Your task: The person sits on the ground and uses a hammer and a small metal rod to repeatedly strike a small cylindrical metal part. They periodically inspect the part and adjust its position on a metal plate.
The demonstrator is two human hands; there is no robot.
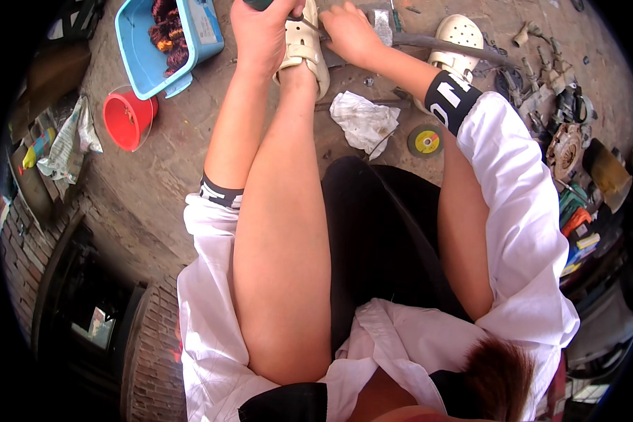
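At the top edge my left hand [261, 35] is closed round a tool with a dark green handle [258, 3]. A thin metal shaft seems to run from that fist toward my right hand; the tool's full shape is cut off. My right hand [350, 34] is bent down beside my left cream clog [304, 53], its fingers curled over something low that they hide. To the right of this hand, a long dark metal bar [457, 48] passes in front of my other cream clog [459, 35]. A greyish metal block [382, 27] lies just beyond the right hand.
A crumpled white cloth [363, 121] and a grinding disc [425, 141] lie between my legs. At the left stand a blue basin [139, 53] with copper-coloured wire coils [169, 35] and a red bucket [129, 116]. Metal parts [564, 148] crowd the right side.
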